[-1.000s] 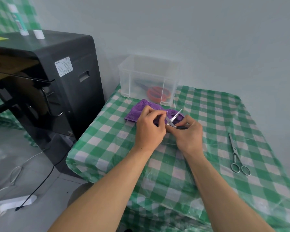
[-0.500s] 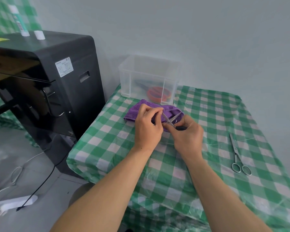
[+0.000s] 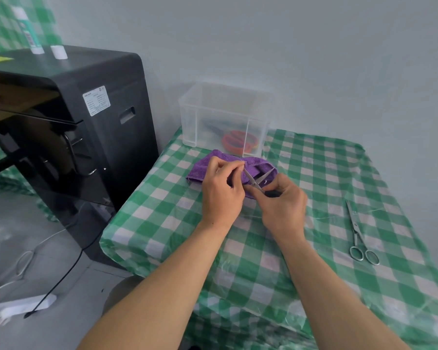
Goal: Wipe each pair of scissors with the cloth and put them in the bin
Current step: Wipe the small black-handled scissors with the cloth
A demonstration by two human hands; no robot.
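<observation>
A small pair of scissors (image 3: 259,181) with dark handles is held over the purple cloth (image 3: 205,168), blades spread apart. My right hand (image 3: 281,203) grips its handles. My left hand (image 3: 221,190) pinches the tip of the left blade, fingers curled. The cloth lies on the checked table in front of the clear plastic bin (image 3: 225,114), which holds orange-handled scissors (image 3: 238,142) and a darker pair. An all-metal pair of scissors (image 3: 357,233) lies on the table to the right, apart from both hands.
The green-and-white checked table (image 3: 314,173) is covered with clear plastic. A black machine (image 3: 86,117) stands close on the left, with a glue stick (image 3: 27,31) and a white cap on top. Cables and a power strip (image 3: 15,306) lie on the floor.
The scissor blades have spread wider apart. My left fingers moved up along the left blade to its tip. My right hand stayed on the handles.
</observation>
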